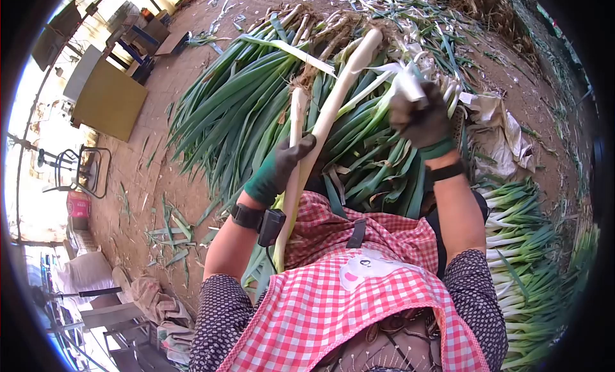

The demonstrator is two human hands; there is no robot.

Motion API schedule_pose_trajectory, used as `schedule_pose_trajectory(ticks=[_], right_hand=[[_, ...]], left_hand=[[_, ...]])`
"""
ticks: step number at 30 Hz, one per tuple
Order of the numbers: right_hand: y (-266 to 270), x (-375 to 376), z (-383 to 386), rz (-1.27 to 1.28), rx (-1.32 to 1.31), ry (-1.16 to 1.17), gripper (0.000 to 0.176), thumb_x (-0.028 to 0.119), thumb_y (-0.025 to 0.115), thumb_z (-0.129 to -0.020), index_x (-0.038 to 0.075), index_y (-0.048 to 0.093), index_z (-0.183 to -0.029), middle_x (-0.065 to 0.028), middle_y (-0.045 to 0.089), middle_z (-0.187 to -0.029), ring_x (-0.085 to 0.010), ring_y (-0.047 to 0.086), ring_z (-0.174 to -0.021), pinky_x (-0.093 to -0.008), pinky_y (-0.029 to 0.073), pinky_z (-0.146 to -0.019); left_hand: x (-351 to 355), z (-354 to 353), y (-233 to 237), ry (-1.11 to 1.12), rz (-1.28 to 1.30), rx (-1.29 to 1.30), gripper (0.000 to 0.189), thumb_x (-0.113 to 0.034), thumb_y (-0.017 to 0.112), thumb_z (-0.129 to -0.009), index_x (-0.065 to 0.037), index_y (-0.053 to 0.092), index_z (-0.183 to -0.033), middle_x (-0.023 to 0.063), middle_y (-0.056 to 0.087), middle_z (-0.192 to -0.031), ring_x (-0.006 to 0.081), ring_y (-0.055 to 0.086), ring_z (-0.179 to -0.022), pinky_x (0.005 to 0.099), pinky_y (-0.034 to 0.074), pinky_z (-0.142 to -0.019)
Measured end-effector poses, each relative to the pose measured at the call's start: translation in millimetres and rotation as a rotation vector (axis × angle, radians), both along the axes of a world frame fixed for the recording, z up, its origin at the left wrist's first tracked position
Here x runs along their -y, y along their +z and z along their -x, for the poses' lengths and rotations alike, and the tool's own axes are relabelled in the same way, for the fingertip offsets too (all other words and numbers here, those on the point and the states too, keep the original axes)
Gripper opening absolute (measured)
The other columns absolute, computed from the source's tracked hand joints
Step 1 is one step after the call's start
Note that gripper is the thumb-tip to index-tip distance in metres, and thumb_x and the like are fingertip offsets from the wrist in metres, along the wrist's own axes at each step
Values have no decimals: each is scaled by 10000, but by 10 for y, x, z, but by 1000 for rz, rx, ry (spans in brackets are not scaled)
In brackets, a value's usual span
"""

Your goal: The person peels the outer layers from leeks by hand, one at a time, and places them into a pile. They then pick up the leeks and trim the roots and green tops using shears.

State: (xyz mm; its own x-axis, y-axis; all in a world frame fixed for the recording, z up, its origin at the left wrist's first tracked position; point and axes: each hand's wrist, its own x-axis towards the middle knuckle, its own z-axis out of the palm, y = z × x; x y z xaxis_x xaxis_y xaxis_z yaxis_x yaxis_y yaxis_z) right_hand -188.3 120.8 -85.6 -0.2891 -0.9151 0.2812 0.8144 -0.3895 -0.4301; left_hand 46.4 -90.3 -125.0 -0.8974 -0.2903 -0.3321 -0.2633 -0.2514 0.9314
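Observation:
My left hand (282, 166), in a dark and green work glove, is closed around two long green onions. One green onion (346, 77) has a thick, smooth white stalk; the thinner green onion (296, 116) beside it has brown roots at its top end. Their lower ends run down past my wrist to the apron. My right hand (423, 119), gloved the same way and slightly blurred, is closed on a loose white strip of onion skin (408, 84), right of the thick stalk's upper end. Behind both hands lies a big heap of untrimmed green onions (237, 97), roots facing away from me.
Cleaned green onions (519, 244) lie in a long row at my right. Peeled scraps (173, 234) litter the dirt floor on the left and beyond the heap. A crumpled pale sack (503, 132) lies at the right; a metal-framed chair (83, 170) stands far left.

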Motion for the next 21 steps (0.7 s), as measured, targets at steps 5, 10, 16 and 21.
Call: schedule_pose_trajectory(ticks=[5,10,16,21], right_hand=[[412,-1121,891,138,-16,-441,215,273,558,-941,60,583,-924,-41,577,-795,-152,501,-735,-295,441,-651],[69,-1657,1173,-596,-77,-697,221,278,546,-963,64,583,-1004,-80,612,-916,-200,607,-891,-334,524,-692],[-129,-482,13,-731,-416,-431,287,263,620,-919,58,613,-1121,-54,655,-1012,-185,653,-941,-347,574,-794],[-307,-8,-132,-489,-298,-472,259,215,676,-888,49,649,-1084,-52,663,-1012,-186,656,-958,-382,580,-844]], left_hand=[[61,-224,-139,40,114,77,488,-416,652,-893,13,632,-1123,34,620,-907,112,558,-781,272,453,-701],[14,-337,-148,111,115,77,426,-359,658,-904,12,633,-1111,28,622,-900,104,574,-795,266,466,-710],[-320,-268,105,30,364,5,351,-250,662,-899,41,654,-1096,84,618,-981,144,603,-884,295,483,-814],[-413,107,242,-89,304,-167,325,-180,588,-969,-29,572,-1256,-31,603,-929,46,540,-799,204,458,-675]])
